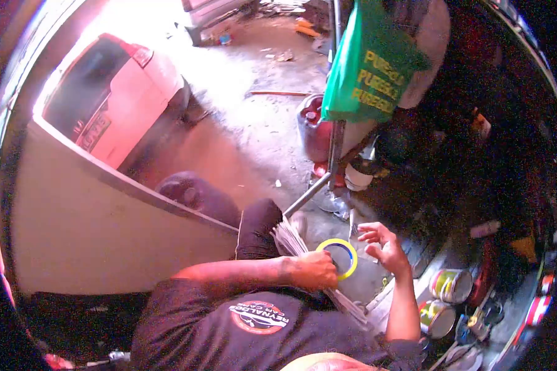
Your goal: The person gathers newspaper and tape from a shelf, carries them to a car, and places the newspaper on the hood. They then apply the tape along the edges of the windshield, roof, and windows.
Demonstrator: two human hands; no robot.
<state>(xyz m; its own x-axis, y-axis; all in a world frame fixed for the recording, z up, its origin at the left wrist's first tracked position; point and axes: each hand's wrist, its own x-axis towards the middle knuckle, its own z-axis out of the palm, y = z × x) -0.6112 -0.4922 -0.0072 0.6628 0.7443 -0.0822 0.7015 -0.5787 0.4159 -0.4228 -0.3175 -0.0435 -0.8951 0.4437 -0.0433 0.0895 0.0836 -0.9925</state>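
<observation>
My left hand point(315, 269) is closed around a yellow roll of tape point(351, 255), with a bundle of folded newspaper point(288, 238) held together with it. The paper sticks out above and below my fist. My right hand point(385, 247) hovers just right of the tape roll with its fingers spread and nothing in it, and it does not touch the roll. My black shirt with a round logo point(259, 316) fills the bottom of the view.
A large beige panel point(86, 229) stands at the left, with a white car point(111, 99) behind it. A dark tyre point(195, 195), a red canister point(312, 130), a metal pole point(337, 142) and a hanging green bag point(368, 62) lie ahead. Paint cans point(449, 285) sit at the lower right.
</observation>
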